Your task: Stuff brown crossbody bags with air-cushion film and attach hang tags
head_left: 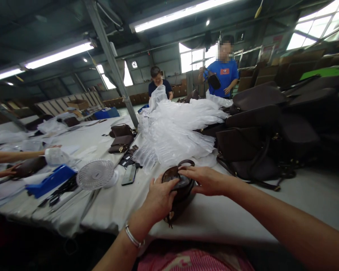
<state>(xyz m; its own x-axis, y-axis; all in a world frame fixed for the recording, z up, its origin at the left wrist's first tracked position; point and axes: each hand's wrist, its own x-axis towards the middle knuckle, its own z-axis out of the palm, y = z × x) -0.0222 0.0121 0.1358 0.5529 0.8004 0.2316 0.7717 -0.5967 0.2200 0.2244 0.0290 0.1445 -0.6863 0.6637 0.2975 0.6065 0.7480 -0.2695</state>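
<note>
Dark brown bag (184, 199) sits under my fingers, open top facing up, on the pale tabletop (217, 218). Left hand (158, 195): on its left side, fingers loosely spread, one reaching over the opening; bracelet (133, 238) on that wrist. Right hand (206, 180): over the right rim, fingers reaching in toward the opening, thumb lower at the side; can't tell if they pinch anything. Something shiny and greyish shows inside the opening, unclear what. Handle loop (186, 162) sticks up just beyond my right fingertips.

Past my fingers: big heap of white translucent wrapping (175, 131). Left of my left fingers: phone (129, 175), then white fan (95, 174), then blue holder (51, 181). Beyond the phone, small dark bags (121, 139). Right of my right fingers and farther out, piled dark bags (243, 150). Two people across the table, one in a blue shirt (222, 75) holding a dark bag (214, 81). Another person's arms (19, 156) far left.
</note>
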